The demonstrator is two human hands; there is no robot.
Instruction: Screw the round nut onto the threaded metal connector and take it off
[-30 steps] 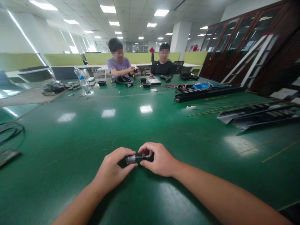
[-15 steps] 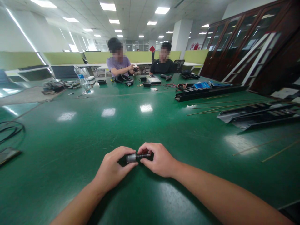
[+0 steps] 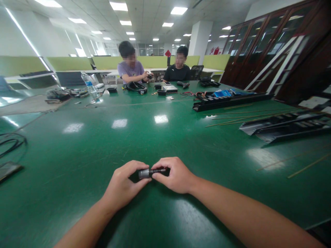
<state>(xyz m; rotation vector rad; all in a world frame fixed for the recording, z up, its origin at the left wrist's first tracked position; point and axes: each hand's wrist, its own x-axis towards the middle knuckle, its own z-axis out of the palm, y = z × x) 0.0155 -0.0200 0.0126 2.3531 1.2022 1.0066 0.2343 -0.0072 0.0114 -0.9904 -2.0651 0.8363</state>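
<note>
A small grey metal cylinder (image 3: 144, 173) with a dark, ringed shaft (image 3: 158, 171) lies level between my hands, just above or on the green table; which of the two I cannot tell. My left hand (image 3: 123, 188) pinches the cylinder between thumb and fingers from the left. From the other side, my right hand (image 3: 178, 175) has its thumb and fingers around the shaft, the tip pointing toward its palm. My right fingers nearly meet the cylinder's end. Part of the shaft is covered by them.
Black metal channels (image 3: 289, 129) and thin brass-coloured rods (image 3: 235, 120) lie at the right. Two people sit across the green table (image 3: 108, 141). Among the things before them are a black cable bundle (image 3: 136, 87) and a water bottle (image 3: 89, 84). A dark flat device (image 3: 9, 170) rests far left.
My right fingers have shifted slightly left along the shaft, closer to the cylinder. My left hand keeps its grip almost unmoved.
</note>
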